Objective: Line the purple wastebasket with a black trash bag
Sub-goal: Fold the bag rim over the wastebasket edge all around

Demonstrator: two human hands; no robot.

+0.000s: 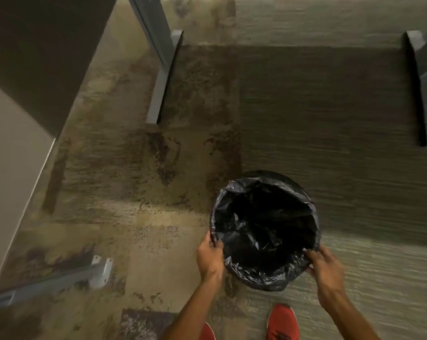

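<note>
A round wastebasket stands on the carpet just ahead of my feet, its walls hidden under a black trash bag (256,244) that hangs open inside it and folds over the rim. A dark sliver of the wastebasket rim (284,175) shows at the far side. My left hand (209,256) pinches the bag's edge at the near-left rim. On the near-right rim, my right hand (326,267) grips the folded bag edge.
A grey metal table leg (159,77) with a floor foot stands at the upper middle, another leg (425,89) at the right edge. A grey bracket (101,272) lies at the lower left beside a wall (9,173). My red shoes (282,321) are below the basket.
</note>
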